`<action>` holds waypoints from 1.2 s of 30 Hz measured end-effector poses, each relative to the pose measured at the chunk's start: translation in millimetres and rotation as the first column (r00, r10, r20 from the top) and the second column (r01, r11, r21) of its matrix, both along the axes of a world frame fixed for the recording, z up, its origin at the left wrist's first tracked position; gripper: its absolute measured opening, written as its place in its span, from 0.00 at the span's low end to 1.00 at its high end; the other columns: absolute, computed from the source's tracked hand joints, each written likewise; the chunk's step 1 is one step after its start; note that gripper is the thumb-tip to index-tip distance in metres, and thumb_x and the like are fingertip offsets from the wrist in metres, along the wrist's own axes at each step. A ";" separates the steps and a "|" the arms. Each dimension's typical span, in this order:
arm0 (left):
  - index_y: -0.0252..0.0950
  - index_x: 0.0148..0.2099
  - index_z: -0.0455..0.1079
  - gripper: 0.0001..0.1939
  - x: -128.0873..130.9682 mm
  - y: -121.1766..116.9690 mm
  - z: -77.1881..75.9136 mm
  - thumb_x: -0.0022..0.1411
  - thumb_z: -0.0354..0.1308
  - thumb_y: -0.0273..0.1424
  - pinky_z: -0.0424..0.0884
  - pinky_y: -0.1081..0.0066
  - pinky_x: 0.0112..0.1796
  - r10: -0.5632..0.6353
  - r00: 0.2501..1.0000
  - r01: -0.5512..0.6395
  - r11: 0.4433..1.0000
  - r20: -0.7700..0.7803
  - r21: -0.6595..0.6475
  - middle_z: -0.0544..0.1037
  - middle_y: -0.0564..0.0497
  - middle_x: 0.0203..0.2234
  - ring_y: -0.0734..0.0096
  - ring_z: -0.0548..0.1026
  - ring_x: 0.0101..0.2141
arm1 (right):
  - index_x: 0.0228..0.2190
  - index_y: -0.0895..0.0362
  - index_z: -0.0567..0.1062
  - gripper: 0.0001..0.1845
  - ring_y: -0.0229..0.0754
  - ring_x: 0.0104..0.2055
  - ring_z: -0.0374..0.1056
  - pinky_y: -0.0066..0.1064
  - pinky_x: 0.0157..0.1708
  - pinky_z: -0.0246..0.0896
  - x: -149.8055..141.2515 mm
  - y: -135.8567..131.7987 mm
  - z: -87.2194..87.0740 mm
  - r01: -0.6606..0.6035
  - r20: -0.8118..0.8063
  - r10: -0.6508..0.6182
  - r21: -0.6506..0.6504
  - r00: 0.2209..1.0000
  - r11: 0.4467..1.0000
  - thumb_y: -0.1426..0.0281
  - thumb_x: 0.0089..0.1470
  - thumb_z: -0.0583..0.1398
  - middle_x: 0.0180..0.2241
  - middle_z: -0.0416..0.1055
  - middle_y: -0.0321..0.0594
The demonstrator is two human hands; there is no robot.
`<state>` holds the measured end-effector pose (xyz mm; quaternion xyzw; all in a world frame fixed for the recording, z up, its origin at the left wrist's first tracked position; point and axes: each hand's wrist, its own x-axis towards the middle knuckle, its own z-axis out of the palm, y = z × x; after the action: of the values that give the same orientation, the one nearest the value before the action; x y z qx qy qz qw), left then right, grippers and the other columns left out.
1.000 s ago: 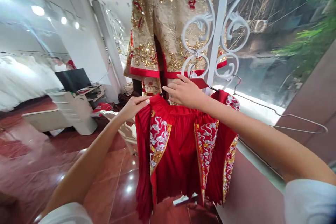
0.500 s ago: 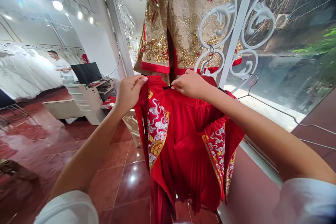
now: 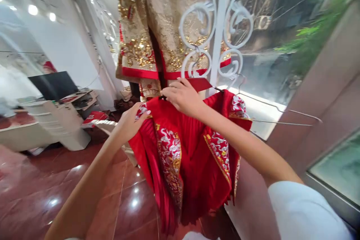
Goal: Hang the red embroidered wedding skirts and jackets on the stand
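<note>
A red jacket (image 3: 194, 131) with silver and gold embroidered front panels hangs open in front of me. Its left shoulder lies under my left hand (image 3: 129, 123), whose fingers pinch the cloth at the embroidered edge. Above the neckline, my right hand (image 3: 182, 96) is closed round the black clothes hanger (image 3: 217, 89); one end of the hanger shows by its fingertips. The hanger's middle is hidden by this hand. Over the jacket's right shoulder, the fabric is spread along the hanger. Pleated red cloth falls below the left shoulder.
A gold sequinned garment (image 3: 137, 50) with red trim hangs behind, beside a white scrolled metal frame (image 3: 221, 26). Thin wire hangers (image 3: 281, 110) stick out by the window at right. A desk with a monitor (image 3: 53, 86) and a pale chair (image 3: 105, 125) stand left.
My left hand has moved from the collar area down and outward to the jacket's shoulder, which now lies over the hanger's side. The view has turned right; my right hand still grips the hanger.
</note>
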<state>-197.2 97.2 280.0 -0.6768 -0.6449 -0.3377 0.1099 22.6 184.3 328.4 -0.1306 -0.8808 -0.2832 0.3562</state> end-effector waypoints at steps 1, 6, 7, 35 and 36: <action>0.33 0.52 0.64 0.22 0.0 2.8 0.5 0.61 0.47 0.41 0.69 0.61 0.45 -0.006 1.000 0.006 1.000 -0.009 0.010 0.76 0.46 0.40 0.61 0.74 0.40 | 0.46 0.58 0.72 0.16 0.44 0.46 0.63 0.39 0.50 0.45 11.4 -6.2 -7.3 0.009 -0.088 -0.009 -0.003 0.996 1.000 0.73 0.59 0.50 0.44 0.74 0.42; 0.33 0.53 0.64 0.23 44.0 8.3 18.3 0.55 0.55 0.34 0.61 0.56 0.54 -0.016 0.991 0.074 0.893 -0.134 0.443 0.70 0.41 0.49 0.54 0.67 0.51 | 0.48 0.57 0.72 0.18 0.48 0.49 0.62 0.42 0.50 0.53 105.5 -14.8 -43.4 0.250 -0.559 -0.331 -0.218 0.760 0.943 0.71 0.57 0.52 0.47 0.72 0.43; 0.33 0.53 0.64 0.22 63.9 11.4 24.3 0.55 0.55 0.33 0.59 0.56 0.55 -0.031 0.980 0.127 0.858 -0.196 0.498 0.69 0.41 0.50 0.55 0.65 0.53 | 0.47 0.57 0.72 0.17 0.49 0.49 0.63 0.43 0.50 0.54 126.5 -8.7 -47.7 0.258 -0.583 -0.378 -0.281 0.719 0.925 0.70 0.56 0.53 0.47 0.72 0.45; 0.37 0.32 0.71 0.22 221.1 91.0 47.2 0.51 0.56 0.52 0.56 0.54 0.48 -0.243 0.918 0.342 0.887 -0.315 0.312 0.71 0.47 0.22 0.58 0.68 0.32 | 0.22 0.59 0.69 0.28 0.36 0.23 0.59 0.28 0.24 0.53 199.3 33.9 -50.1 -0.280 -0.433 -0.273 -0.844 0.859 0.458 0.47 0.53 0.50 0.21 0.67 0.36; 0.37 0.31 0.71 0.22 221.5 90.1 47.6 0.50 0.57 0.53 0.56 0.53 0.49 -0.246 0.918 0.341 0.890 -0.310 0.304 0.70 0.48 0.21 0.58 0.68 0.32 | 0.24 0.59 0.71 0.28 0.37 0.26 0.62 0.28 0.26 0.56 199.7 27.0 -57.3 -0.277 -0.451 -0.295 -0.832 0.842 0.481 0.48 0.55 0.48 0.24 0.69 0.37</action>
<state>24.3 187.3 327.5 -0.7751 -0.4431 -0.3671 0.2611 222.2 211.3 271.1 -0.3721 -0.7601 0.2528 0.4689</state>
